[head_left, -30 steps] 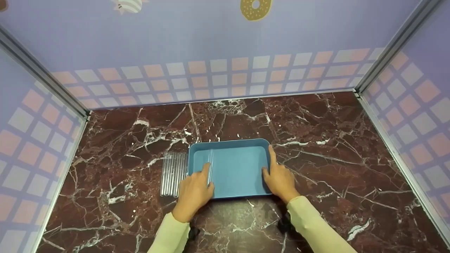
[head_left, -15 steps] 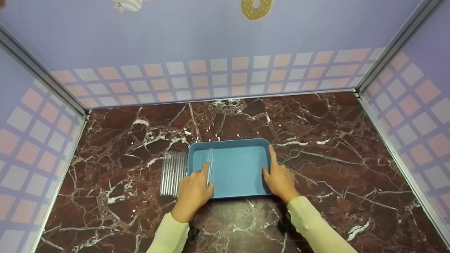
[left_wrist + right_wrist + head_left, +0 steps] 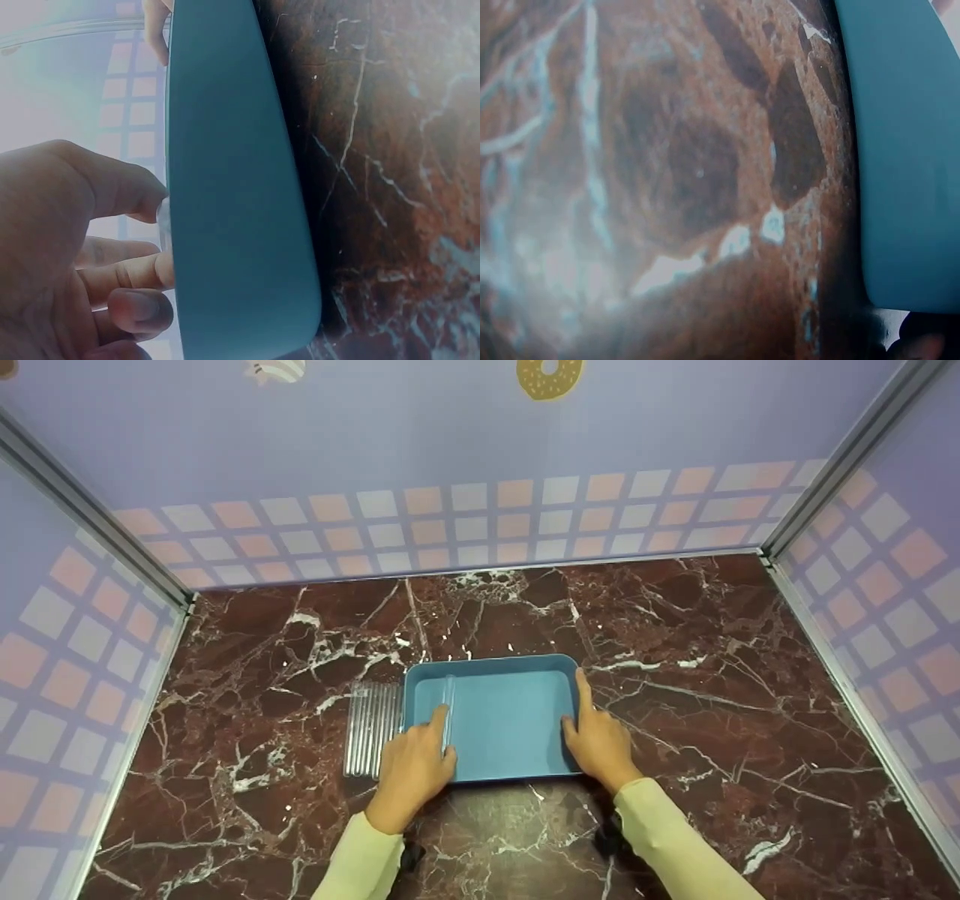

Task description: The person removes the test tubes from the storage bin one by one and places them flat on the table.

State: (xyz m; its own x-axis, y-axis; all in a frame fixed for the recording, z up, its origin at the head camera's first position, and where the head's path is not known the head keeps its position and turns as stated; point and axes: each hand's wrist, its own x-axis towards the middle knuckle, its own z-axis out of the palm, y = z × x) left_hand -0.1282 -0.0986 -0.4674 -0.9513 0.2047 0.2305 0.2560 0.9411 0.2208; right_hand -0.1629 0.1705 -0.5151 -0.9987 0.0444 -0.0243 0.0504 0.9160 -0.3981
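A shallow blue tray (image 3: 510, 720) lies on the marbled surface in the middle of the head view. Inside its left part a clear tube (image 3: 450, 690) lies lengthwise, pinched by my left hand (image 3: 416, 761) between thumb and fingers. In the left wrist view the thumb meets a clear end (image 3: 163, 217) at the tray's edge. My right hand (image 3: 600, 742) grips the tray's right side, thumb inside and index finger along the outer wall. The right wrist view has mostly the tray's outer wall (image 3: 911, 165); that hand is nearly out of sight there.
Several clear tubes (image 3: 367, 731) lie side by side just left of the tray, partly hidden by my left hand. Lilac panels with pink and white squares (image 3: 480, 529) wall in the dark red marbled surface (image 3: 712, 660) at the back and sides.
Both hands, the tray and the tubes keep their places. Only a very slight shift of the whole head view shows.
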